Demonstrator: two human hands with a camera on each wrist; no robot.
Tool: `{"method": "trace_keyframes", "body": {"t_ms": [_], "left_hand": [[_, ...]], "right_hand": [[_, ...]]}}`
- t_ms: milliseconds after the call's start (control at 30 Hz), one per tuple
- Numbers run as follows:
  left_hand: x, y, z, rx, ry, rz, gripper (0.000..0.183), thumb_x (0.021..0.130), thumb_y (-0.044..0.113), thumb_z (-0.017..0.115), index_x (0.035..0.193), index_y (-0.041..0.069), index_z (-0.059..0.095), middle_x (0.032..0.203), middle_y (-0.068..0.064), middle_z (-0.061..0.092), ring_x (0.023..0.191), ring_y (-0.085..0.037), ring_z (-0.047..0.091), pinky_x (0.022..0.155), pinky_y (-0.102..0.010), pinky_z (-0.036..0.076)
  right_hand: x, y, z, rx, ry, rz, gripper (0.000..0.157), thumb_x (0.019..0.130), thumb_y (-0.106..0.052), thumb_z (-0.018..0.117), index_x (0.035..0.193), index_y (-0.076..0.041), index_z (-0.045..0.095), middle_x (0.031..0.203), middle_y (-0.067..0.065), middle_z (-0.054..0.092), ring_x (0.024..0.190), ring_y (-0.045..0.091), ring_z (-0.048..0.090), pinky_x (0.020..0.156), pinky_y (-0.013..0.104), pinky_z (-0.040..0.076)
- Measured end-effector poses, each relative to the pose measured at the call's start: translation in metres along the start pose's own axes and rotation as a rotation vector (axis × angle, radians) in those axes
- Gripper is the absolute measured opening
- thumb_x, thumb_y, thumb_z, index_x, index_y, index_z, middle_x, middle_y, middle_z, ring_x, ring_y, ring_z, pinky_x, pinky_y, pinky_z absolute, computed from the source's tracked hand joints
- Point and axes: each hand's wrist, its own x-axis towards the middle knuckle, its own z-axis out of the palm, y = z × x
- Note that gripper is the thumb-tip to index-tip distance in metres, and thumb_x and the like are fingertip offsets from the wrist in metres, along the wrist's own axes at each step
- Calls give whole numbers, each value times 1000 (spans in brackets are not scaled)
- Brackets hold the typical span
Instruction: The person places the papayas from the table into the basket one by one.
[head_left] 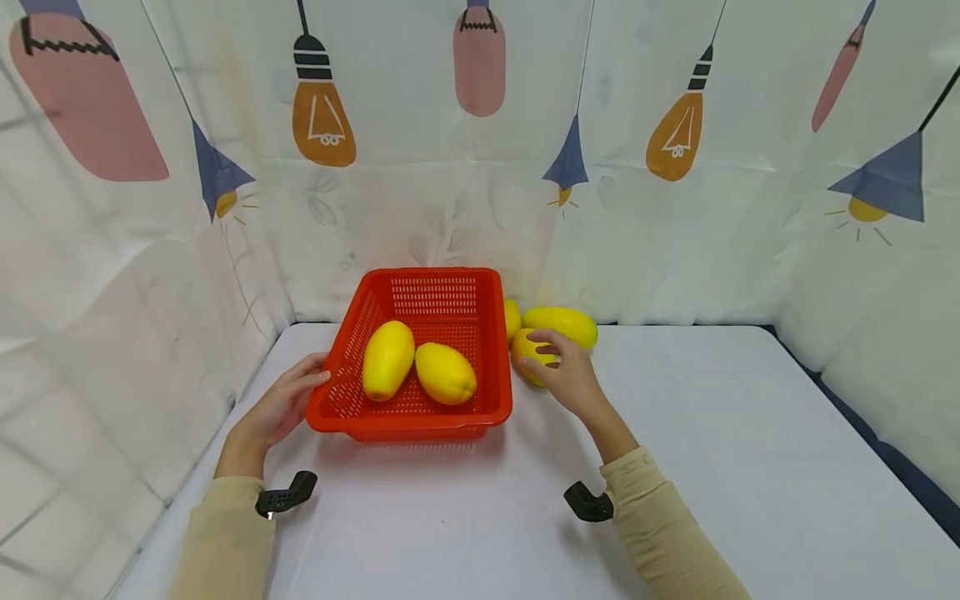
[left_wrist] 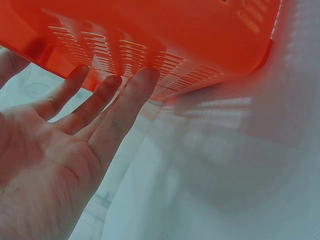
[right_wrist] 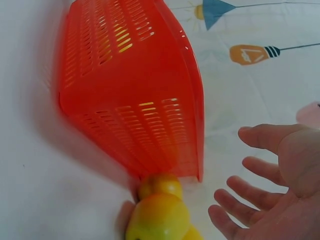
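Observation:
A red plastic basket (head_left: 420, 422) with slotted walls stands on the table and holds two yellow mangoes, a long one (head_left: 387, 362) and a shorter one (head_left: 446, 374). At its left side, my left hand (head_left: 288, 398) touches the outer wall near the rim; in the left wrist view its extended fingers (left_wrist: 125, 110) lie along the slots. My right hand (head_left: 567, 375) hovers over a mango (head_left: 525, 354) beside the basket's right wall. Its fingers (right_wrist: 250, 192) are spread and hold nothing in the right wrist view. Another mango (head_left: 562, 323) lies just behind.
One more mango (head_left: 512, 317) is partly hidden behind the basket's right rim. A white cloth covers the table (head_left: 712, 467). Behind it hangs a white curtain (head_left: 420, 200) printed with lamps and bulbs, which also closes in both sides.

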Motion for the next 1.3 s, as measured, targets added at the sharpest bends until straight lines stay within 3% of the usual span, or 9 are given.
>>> {"method": "trace_keyframes", "body": {"t_ms": [233,1000,1300], "left_hand": [[0,1,0,-4,0,2,40,104,26,39,142,14,34,125,5,53,106,-7,61,88,-26,54],[0,1,0,7,2,1,43,104,26,39,144,11,31,125,5,52,106,-6,61,88,-26,54],[-1,1,1,30,16,-12,45,103,29,41,144,14,31,127,6,51,108,-5,61,88,-26,54]], "right_hand": [[2,4,-2,10,-3,27,39,88,-21,70,125,-10,59,132,14,58,118,32,58,95,48,51],[4,12,-10,-66,43,1,43,88,-17,71,126,-4,57,131,18,59,117,38,59,94,49,52],[10,22,-11,-87,43,30,46,88,-17,69,130,-3,54,134,18,56,120,39,56,97,52,49]]}}
